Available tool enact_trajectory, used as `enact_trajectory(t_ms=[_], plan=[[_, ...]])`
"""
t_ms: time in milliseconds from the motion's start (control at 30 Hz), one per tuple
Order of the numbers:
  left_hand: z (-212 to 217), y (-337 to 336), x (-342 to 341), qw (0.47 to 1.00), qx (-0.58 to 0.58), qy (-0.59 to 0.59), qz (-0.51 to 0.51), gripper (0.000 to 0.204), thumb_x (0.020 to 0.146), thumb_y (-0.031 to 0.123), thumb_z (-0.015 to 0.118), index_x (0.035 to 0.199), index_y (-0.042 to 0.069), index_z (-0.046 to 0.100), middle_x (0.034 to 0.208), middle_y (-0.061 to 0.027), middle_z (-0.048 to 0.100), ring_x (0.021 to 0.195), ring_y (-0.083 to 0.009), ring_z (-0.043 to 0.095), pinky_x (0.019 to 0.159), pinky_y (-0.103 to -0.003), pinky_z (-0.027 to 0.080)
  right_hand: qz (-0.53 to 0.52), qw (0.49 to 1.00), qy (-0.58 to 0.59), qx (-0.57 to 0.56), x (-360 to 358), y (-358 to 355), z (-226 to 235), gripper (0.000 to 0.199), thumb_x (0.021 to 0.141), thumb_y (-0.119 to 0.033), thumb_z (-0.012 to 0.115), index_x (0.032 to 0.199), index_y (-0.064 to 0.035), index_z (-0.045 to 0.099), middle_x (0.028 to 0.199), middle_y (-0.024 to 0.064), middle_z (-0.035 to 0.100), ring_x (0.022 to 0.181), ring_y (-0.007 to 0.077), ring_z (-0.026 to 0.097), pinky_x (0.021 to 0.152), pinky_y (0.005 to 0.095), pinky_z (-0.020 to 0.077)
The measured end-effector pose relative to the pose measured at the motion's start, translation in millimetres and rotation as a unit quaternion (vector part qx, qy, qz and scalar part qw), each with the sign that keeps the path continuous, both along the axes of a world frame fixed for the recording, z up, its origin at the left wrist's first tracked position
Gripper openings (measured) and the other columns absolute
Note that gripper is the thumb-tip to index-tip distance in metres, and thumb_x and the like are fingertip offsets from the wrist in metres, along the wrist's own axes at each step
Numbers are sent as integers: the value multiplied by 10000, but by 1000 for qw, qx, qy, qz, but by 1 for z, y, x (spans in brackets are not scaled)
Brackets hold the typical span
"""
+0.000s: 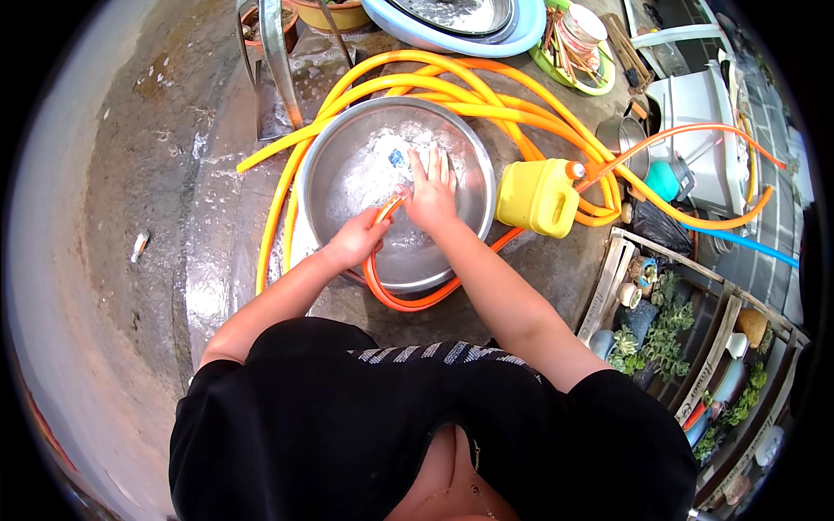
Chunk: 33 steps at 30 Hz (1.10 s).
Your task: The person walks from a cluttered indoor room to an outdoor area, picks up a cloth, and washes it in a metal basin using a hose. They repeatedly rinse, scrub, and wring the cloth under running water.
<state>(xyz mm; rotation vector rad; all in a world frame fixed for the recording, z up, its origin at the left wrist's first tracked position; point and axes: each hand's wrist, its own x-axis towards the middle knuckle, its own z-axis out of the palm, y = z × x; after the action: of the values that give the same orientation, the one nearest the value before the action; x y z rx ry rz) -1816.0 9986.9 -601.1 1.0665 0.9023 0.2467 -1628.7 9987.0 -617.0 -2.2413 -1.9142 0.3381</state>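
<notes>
A large round metal basin (pixel 477 226) stands on the wet ground in front of me. Its inside looks bright with water or suds, and a small blue thing (pixel 397 158), too small to make out, shows there. My left hand (pixel 358 239) is closed round an orange hose (pixel 408 304) near its end, which points into the basin. The hose loops over the near rim and passes under my right forearm. Over the basin, beside the hose end, my right hand (pixel 432 188) has its fingers stretched out and holds nothing visible.
Yellow hose (pixel 278 217) coils around the basin. A yellow jug (pixel 528 198) stands right of it. Behind are a blue tub (pixel 391 26) and a green basin (pixel 599 89). Wooden planters (pixel 608 282) lie right; a metal-legged stand (pixel 276 65) is far left.
</notes>
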Motion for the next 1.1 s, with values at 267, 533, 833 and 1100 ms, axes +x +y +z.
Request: enact_trajectory(t_ms=[267, 533, 833, 1100], plan=[[-6, -1, 4, 1000, 12, 17, -20, 267, 979, 266, 489, 1031, 8, 534, 687, -35, 514, 595, -125, 520, 561, -301, 449, 119, 982, 122, -83, 51, 34, 51, 356, 847, -143, 615, 1203, -147, 632, 1295, 166, 554, 1203, 331, 518, 1044, 402, 372], [-4, -2, 3, 999, -17, 24, -16, 289, 969, 282, 497, 1030, 1, 517, 712, -45, 515, 625, -133, 521, 579, -318, 449, -108, 946, -176, 249, 184, 41, 196, 212, 883, -288, 624, 896, -89, 696, 991, 120, 652, 976, 323, 571, 880, 406, 434], [3, -1, 0, 999, -29, 46, -4, 276, 978, 261, 480, 1082, 15, 548, 719, -9, 491, 624, -97, 491, 572, -265, 416, -322, 921, 200, 93, 283, 38, 168, 467, 909, -478, 575, 781, -45, 694, 706, 22, 628, 624, 105, 532, 594, 276, 439], [5, 1, 2, 997, 21, 71, -30, 272, 980, 259, 464, 1070, 14, 542, 717, -17, 502, 618, -103, 499, 574, -270, 428, -363, 922, 129, 31, 284, 44, 146, 614, 882, -563, 540, 601, -20, 584, 604, 65, 575, 557, 204, 538, 565, 335, 441]])
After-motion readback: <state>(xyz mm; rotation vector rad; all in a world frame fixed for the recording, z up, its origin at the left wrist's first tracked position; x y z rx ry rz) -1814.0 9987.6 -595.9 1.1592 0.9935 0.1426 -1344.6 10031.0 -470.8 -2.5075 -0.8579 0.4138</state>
